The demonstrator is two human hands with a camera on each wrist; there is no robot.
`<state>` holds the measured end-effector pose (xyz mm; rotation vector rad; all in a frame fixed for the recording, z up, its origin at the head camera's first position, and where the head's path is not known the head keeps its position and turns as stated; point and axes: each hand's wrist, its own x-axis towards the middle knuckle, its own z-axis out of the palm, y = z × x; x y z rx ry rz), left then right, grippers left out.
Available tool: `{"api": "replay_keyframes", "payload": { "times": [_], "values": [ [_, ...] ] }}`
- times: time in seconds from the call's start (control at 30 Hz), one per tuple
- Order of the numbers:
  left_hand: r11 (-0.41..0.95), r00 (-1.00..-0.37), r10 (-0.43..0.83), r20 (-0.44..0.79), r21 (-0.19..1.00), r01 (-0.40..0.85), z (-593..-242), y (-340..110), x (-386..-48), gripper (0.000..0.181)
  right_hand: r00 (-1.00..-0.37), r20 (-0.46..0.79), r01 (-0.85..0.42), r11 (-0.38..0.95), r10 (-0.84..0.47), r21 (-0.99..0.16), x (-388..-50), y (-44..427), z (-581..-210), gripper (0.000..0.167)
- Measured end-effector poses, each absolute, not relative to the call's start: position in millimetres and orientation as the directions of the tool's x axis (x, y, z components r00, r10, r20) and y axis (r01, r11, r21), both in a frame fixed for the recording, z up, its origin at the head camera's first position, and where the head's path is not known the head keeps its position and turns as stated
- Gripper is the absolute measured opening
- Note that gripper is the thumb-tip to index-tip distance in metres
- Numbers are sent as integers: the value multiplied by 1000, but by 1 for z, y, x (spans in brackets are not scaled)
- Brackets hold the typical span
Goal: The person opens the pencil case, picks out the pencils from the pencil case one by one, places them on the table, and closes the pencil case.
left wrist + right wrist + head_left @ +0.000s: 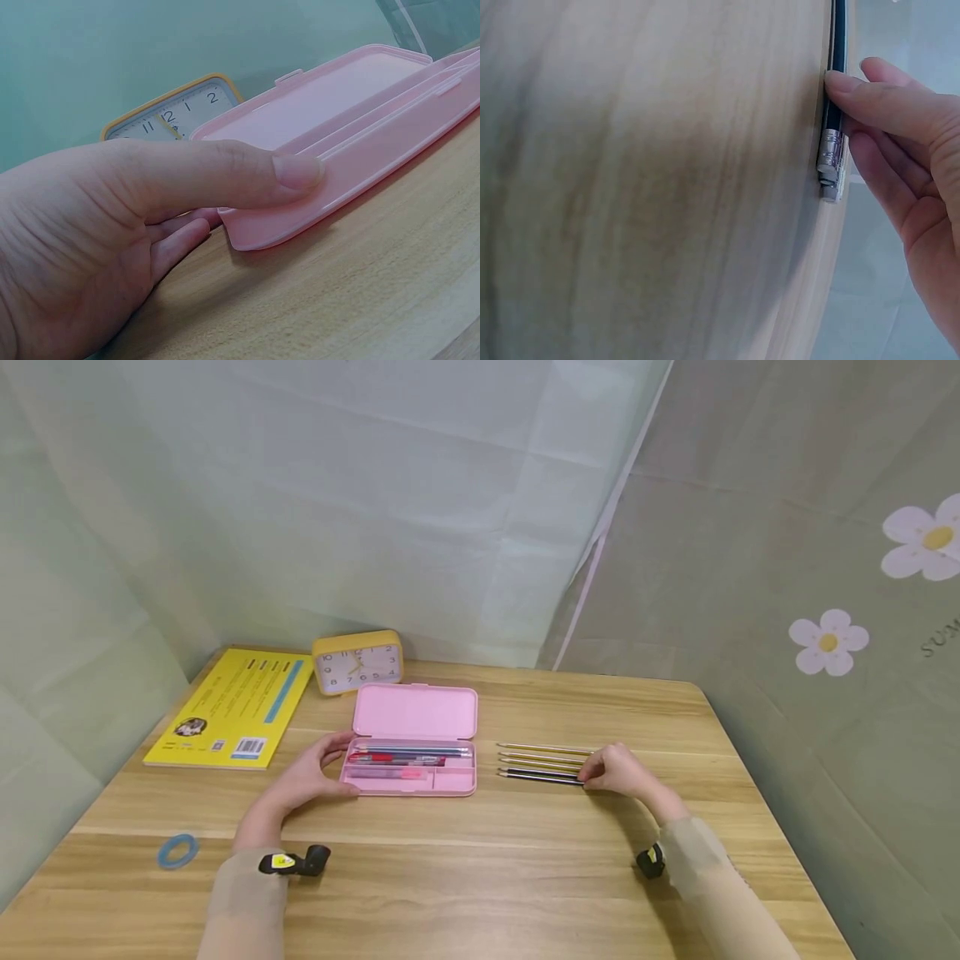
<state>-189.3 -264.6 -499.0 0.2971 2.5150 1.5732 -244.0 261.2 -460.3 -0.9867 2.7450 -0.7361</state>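
A pink pencil case (454, 779) lies with its lid (416, 712) folded back on the table. Several pens and pencils (412, 751) are inside. My left hand (303, 775) grips the case's left end; in the left wrist view its thumb (296, 172) presses on the front edge. To the right of the case lies a row of pencils with yellow-striped (534, 756) and black (536, 776) barrels, tips pointing left. My right hand (618, 771) pinches a black pencil (837, 105) near its eraser end. Its fingers partly hide the ends of the other pencils.
Behind the case stands a yellow clock (358, 664). A yellow book (228, 710) lies at the back left, and a blue ring (177, 852) near the left edge. The wooden table (465, 877) meets hanging cloth (420, 527) at the back.
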Motion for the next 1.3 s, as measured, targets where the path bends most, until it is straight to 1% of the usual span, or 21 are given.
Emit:
{"api": "replay_keyframes", "payload": {
  "times": [0.37, 0.57, 0.77, 0.9, 1.03, 1.2, 1.3],
  "values": [
    [421, -968, 249, -24, 903, 86, -501, -265, -191, 100, -800, 33, -521, 668, -599, -532, -245, 262, -459, 10],
    [430, -969, 244, -31, 900, 79, -496, -265, -189, 101, -822, 45, -481, 651, -567, -587, -249, 253, -453, 6],
    [427, -969, 245, -36, 901, 74, -495, -264, -189, 101, -818, 84, -490, 611, -569, -622, -259, 236, -445, 4],
    [416, -969, 245, -35, 907, 72, -496, -264, -188, 101, -829, 92, -469, 596, -552, -652, -264, 218, -433, 9],
    [410, -969, 245, -37, 909, 69, -496, -265, -187, 101, -834, 126, -471, 575, -537, -669, -271, 199, -420, 12],
    [413, -968, 247, -35, 908, 72, -496, -265, -187, 102, -815, 194, -519, 539, -546, -664, -282, 174, -409, 11],
    [415, -968, 248, -34, 907, 74, -496, -264, -188, 102, -804, 212, -536, 523, -556, -663, -285, 157, -403, 12]
  ]
}}
